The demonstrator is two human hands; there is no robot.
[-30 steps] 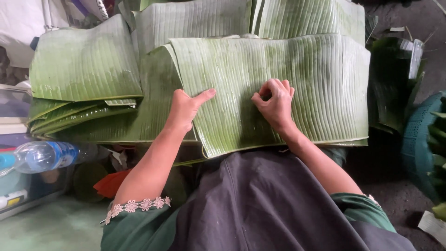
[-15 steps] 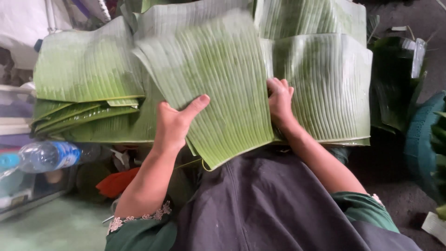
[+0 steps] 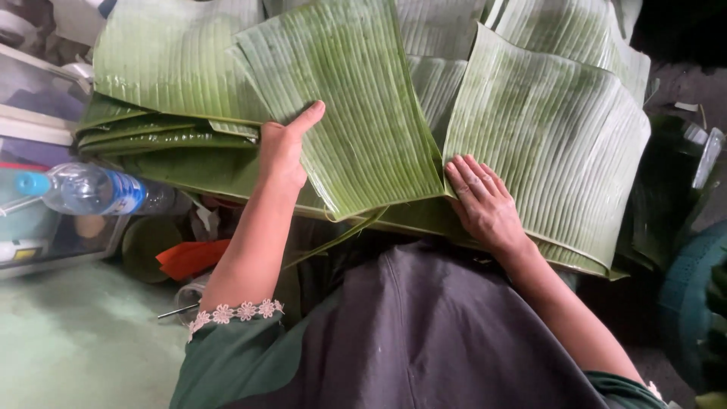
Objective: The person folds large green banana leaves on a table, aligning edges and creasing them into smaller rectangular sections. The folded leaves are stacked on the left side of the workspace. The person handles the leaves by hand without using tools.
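My left hand (image 3: 284, 148) grips the left edge of a cut banana leaf piece (image 3: 348, 106), thumb on top, and holds it lifted and tilted above the stack. My right hand (image 3: 485, 204) lies flat, fingers spread, on another banana leaf sheet (image 3: 553, 144) that rests on the pile over my lap. Under both lies a thick stack of folded banana leaves (image 3: 166, 83) spreading to the left and back. A dark grey apron (image 3: 424, 333) covers my lap below the leaves.
A plastic water bottle with a blue label (image 3: 91, 189) lies at the left beside a clear container (image 3: 45, 242). An orange cloth (image 3: 189, 257) sits under the leaf stack. A dark green basket edge (image 3: 693, 303) stands at the right. Pale green floor (image 3: 76, 341) lies lower left.
My left hand has lifted the top leaf piece off the pile and swung it up and left. My right hand has let go of it and flattened onto the sheet beneath.
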